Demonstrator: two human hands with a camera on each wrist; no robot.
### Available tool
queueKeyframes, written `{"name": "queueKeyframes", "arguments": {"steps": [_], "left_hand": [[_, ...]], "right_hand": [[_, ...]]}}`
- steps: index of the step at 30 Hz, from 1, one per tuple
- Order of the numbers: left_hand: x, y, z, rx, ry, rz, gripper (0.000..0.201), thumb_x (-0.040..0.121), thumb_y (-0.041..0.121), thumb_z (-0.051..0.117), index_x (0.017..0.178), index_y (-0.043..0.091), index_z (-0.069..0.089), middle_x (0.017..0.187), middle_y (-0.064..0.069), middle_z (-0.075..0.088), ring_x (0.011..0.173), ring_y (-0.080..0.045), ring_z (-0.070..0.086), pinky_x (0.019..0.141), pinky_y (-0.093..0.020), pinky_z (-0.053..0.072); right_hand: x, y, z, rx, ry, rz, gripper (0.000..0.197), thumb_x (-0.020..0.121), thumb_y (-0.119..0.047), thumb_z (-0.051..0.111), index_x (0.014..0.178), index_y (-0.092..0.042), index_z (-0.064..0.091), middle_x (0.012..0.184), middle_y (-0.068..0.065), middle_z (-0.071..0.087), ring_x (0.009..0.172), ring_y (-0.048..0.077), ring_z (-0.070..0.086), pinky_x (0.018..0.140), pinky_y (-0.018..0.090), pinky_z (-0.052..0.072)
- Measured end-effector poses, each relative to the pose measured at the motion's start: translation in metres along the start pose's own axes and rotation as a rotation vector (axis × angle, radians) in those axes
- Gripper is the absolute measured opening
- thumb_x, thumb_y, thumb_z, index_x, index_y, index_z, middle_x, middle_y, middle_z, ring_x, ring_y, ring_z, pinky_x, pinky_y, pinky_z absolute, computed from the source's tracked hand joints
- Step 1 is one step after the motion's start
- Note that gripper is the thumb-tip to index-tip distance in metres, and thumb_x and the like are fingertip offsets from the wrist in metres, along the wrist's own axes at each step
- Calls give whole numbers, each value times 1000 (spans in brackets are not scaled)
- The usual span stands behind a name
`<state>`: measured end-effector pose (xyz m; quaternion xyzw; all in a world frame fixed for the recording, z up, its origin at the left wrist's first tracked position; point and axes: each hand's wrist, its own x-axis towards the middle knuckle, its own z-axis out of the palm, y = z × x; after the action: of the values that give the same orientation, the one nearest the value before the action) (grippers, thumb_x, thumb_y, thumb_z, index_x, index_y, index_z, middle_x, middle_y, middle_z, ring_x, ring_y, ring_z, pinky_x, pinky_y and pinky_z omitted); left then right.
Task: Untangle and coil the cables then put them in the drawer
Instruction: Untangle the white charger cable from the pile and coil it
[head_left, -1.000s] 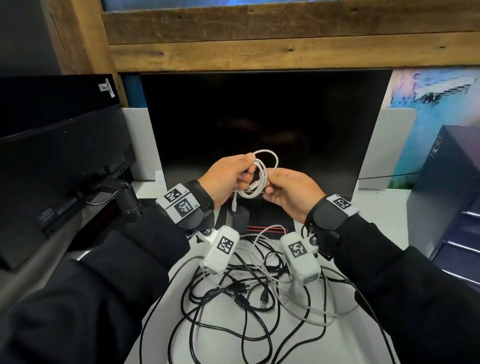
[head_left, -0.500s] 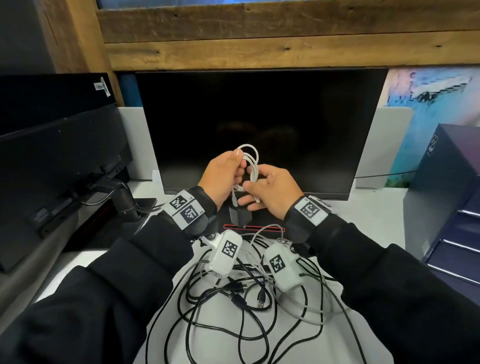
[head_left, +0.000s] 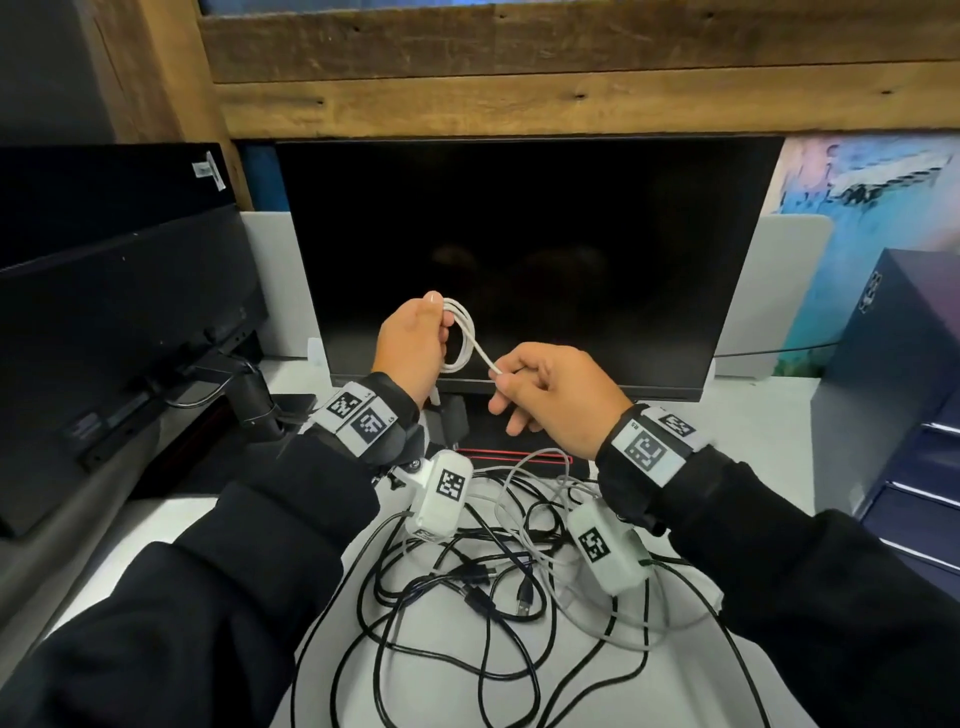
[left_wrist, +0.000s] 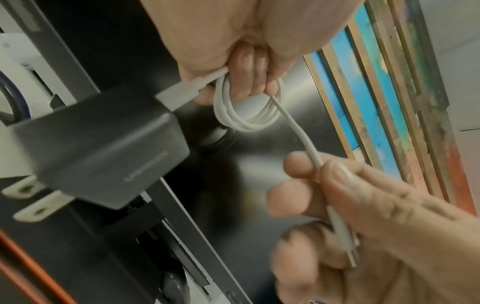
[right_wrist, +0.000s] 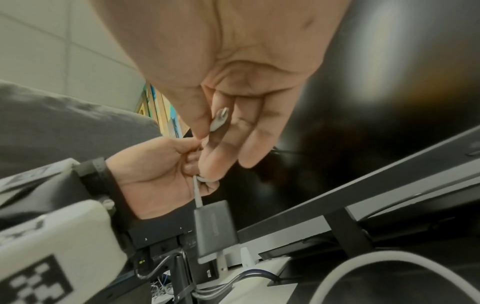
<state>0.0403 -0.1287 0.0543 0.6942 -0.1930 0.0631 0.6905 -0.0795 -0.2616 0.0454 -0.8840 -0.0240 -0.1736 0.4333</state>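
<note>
My left hand (head_left: 415, 345) holds a small coil of white cable (head_left: 460, 338) in front of the monitor, fingers curled through the loops (left_wrist: 246, 111). A grey charger block (left_wrist: 98, 148) hangs from that cable below the hand (right_wrist: 215, 226). My right hand (head_left: 550, 387) pinches the cable's free end between thumb and forefinger, a short way right of the coil; the plug tip (left_wrist: 345, 236) lies along its palm (right_wrist: 219, 119). A tangle of black and white cables (head_left: 483, 582) lies on the white desk beneath both wrists.
A dark monitor (head_left: 524, 260) stands right behind the hands, and a second monitor (head_left: 114, 312) on an arm is at the left. A dark blue drawer unit (head_left: 893, 395) stands at the right on the desk (head_left: 753, 415).
My right hand has drawn away from the coil to the right and down, pulling the free end out straight. The left hand has kept the coil and turned slightly.
</note>
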Motion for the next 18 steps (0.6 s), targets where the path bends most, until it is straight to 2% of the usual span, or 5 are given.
{"name": "queueKeyframes", "arguments": {"steps": [4,7,11,14,18], "left_hand": [[-4,5,3,-224,-71,-87,36,106,26,40,75,15,54,63,6,43,54,-5,38,54,-20,34],[-8,13,2,-454,-174,-149,34,107,23,39,76,13,49,62,6,36,51,-3,30,47,-18,27],[-11,22,2,-532,-271,-197,37,108,25,38,74,13,47,56,8,32,46,-3,27,44,-15,27],[-14,27,2,-542,-337,-228,38,108,30,36,74,14,46,54,8,29,44,-5,26,49,-17,25],[-16,30,6,-522,-330,-200,39,108,30,35,75,13,46,57,6,29,46,-6,25,53,-19,29]], "right_hand": [[3,8,-4,-211,65,-33,10,93,-34,67,89,-27,73,83,-9,62,74,5,57,73,26,47],[8,10,-11,-255,103,1,7,90,-36,69,84,-34,72,77,-6,62,71,10,56,72,34,53],[14,14,-12,-264,230,-11,8,92,-32,67,94,-30,76,79,-9,69,73,8,62,74,32,56],[14,15,-4,-130,336,-77,11,94,-25,66,99,-25,76,82,-10,71,78,6,66,76,25,55],[13,14,5,429,335,-33,18,98,-8,60,111,-8,72,92,5,77,86,14,74,78,24,58]]}}
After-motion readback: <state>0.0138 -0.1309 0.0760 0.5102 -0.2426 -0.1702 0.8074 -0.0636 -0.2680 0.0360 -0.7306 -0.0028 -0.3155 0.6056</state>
